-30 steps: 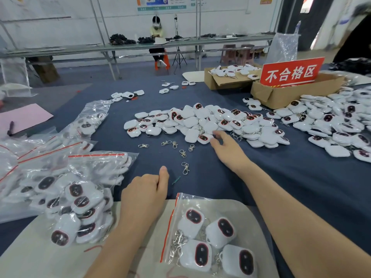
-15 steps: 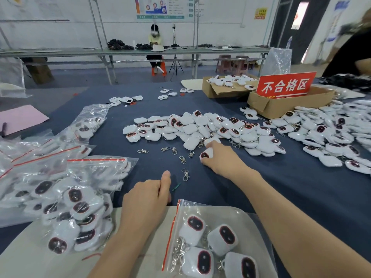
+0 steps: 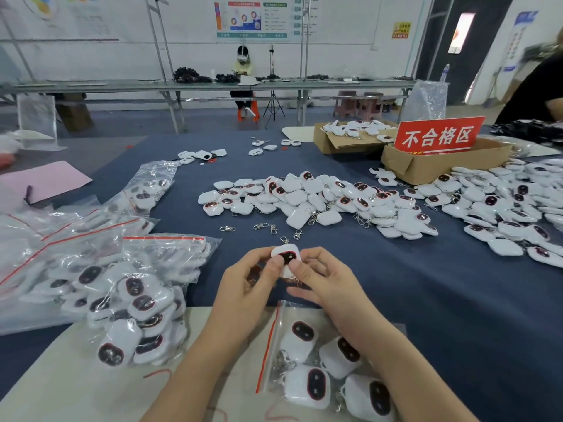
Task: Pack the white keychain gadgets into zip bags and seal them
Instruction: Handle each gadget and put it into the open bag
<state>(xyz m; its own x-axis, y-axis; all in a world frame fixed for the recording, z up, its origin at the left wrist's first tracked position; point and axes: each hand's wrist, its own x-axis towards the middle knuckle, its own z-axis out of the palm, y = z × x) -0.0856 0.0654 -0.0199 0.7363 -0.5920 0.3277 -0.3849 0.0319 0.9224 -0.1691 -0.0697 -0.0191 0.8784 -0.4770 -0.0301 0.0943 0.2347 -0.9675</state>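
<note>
Gadget (image 3: 285, 257) now between left hand (image 3: 246, 287) and right hand (image 3: 329, 284), near four-gadget zip bag (image 3: 269, 339).

The blue-clothed table (image 3: 396, 284) carries heaps of loose white gadgets (image 3: 320, 199) at centre and right. Metal clasps (image 3: 262, 226) lie just nearer, filled zip bags (image 3: 106, 284) left, and cardboard boxes (image 3: 441, 166) far right. A pale board (image 3: 76, 376) sits near, under a part-filled bag (image 3: 275, 354).

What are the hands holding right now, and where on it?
One white keychain gadget, pinched between the left hand and the right hand at its left and right sides, thumbs on the dark-faced front.
</note>
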